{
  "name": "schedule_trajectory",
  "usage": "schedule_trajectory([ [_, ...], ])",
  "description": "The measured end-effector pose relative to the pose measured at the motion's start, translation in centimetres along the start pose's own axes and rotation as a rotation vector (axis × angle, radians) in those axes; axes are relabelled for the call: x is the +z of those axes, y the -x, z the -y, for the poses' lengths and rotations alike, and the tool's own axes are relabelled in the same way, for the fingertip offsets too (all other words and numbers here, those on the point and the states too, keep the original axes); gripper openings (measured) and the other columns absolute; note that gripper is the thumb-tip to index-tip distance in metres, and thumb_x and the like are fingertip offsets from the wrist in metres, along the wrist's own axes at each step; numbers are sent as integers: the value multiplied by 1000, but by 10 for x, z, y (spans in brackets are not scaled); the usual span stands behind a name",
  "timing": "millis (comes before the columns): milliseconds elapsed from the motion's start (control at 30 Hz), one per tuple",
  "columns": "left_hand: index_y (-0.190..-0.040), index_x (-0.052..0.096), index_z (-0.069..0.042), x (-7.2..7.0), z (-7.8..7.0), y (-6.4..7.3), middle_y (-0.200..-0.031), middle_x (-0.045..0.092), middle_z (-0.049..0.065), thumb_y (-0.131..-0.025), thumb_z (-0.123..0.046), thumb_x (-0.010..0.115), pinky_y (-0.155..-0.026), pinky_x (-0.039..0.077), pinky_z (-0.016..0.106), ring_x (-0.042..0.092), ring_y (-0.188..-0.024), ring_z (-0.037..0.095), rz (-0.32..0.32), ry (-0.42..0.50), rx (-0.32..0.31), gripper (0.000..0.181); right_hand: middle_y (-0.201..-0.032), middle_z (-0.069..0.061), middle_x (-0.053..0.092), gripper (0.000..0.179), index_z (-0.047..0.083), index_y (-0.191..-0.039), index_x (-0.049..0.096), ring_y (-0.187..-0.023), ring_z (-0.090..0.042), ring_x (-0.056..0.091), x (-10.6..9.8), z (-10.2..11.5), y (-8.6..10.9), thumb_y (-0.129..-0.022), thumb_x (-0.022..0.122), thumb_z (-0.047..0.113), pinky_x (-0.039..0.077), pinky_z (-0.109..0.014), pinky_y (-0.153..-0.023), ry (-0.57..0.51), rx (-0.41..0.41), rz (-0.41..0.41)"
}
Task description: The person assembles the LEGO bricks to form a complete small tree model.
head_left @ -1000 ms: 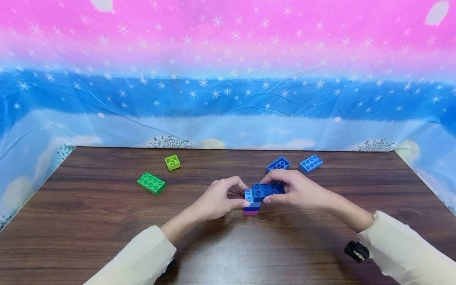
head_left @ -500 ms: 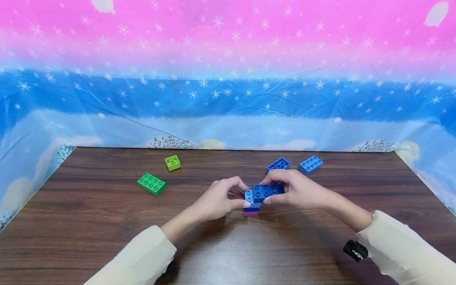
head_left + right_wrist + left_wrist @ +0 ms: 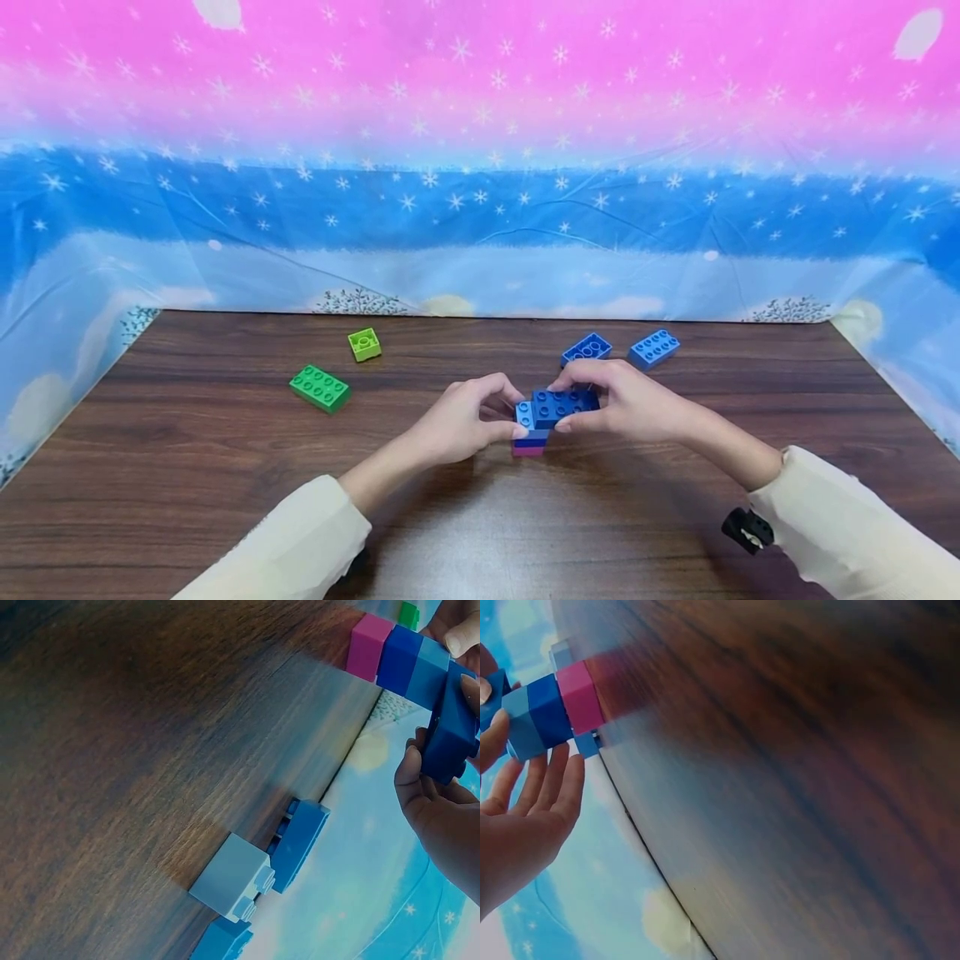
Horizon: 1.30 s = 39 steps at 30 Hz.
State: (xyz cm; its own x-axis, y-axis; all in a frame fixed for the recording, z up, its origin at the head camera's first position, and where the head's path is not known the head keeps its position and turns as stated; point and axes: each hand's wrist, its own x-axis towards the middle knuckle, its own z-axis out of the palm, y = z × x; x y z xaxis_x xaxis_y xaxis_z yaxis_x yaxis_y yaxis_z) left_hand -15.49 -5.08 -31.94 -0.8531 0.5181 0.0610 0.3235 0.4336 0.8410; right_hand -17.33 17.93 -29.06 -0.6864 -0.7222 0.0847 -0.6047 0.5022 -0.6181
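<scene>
A small tower of bricks stands on the table in front of me: a pink brick (image 3: 528, 452) at the bottom, a blue brick (image 3: 400, 660) over it, then a light blue brick (image 3: 523, 415). My left hand (image 3: 457, 422) pinches the light blue brick between thumb and fingers from the left. A dark blue eight-stud brick (image 3: 555, 408) lies over the light blue one's right part and juts out to the right. Thumb and fingers of my right hand (image 3: 637, 404) grip this dark blue brick, covering its right end.
Behind my right hand lie an upturned blue brick (image 3: 587, 348) and a blue brick with studs up (image 3: 654, 348). The right wrist view also shows a pale blue brick (image 3: 232, 876). At left are a green brick (image 3: 319, 388) and an upturned lime brick (image 3: 364, 344). A patterned cloth (image 3: 480, 275) hangs behind the table.
</scene>
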Motion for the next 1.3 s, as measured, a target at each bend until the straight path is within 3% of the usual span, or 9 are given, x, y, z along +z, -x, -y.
schedule_trajectory([
  [400, -101, 59, -10, -4, -1, 4, -101, 64, 4, -84, -13, 67, -83, 47, 36, 60, -98, 21, 15, -38, 22, 19, -99, 3, 60, 29, 12, -106, 61, -86, -13, 55, 0, 0, -1, -82, 69, 27, 49, -29, -75, 15, -11, 1],
  [700, -115, 57, -9, -14, -1, 10, -107, 61, 7, -85, -12, 65, -85, 46, 38, 55, -104, 22, 92, -65, 23, 31, -100, 3, 60, 30, 12, -106, 61, -88, -12, 56, 0, 0, -1, -82, 68, 28, 49, -29, -76, 21, -4, 4],
  [867, -117, 56, -6, -25, 5, 12, -113, 60, 10, -86, -13, 65, -86, 46, 37, 55, -106, 25, 114, -78, 58, 34, -101, 3, 60, 31, 13, -107, 61, -89, -12, 56, 0, 0, 0, -82, 68, 29, 48, -29, -76, 32, 0, 7],
  [1033, -118, 55, -5, -38, 11, 16, -116, 58, 10, -85, -18, 66, -87, 45, 39, 54, -108, 26, 94, -112, 75, 37, -103, 2, 60, 31, 13, -108, 61, -90, -12, 56, 0, -1, 0, -82, 68, 30, 48, -29, -77, 43, 2, 3],
  [1300, -117, 57, -8, -62, 20, 28, -116, 59, 8, -83, -23, 68, -92, 40, 44, 52, -110, 23, 26, -162, 9, 39, -105, 1, 60, 32, 13, -108, 61, -93, -12, 56, 1, -1, 1, -83, 68, 30, 48, -28, -77, 37, -8, 2],
])
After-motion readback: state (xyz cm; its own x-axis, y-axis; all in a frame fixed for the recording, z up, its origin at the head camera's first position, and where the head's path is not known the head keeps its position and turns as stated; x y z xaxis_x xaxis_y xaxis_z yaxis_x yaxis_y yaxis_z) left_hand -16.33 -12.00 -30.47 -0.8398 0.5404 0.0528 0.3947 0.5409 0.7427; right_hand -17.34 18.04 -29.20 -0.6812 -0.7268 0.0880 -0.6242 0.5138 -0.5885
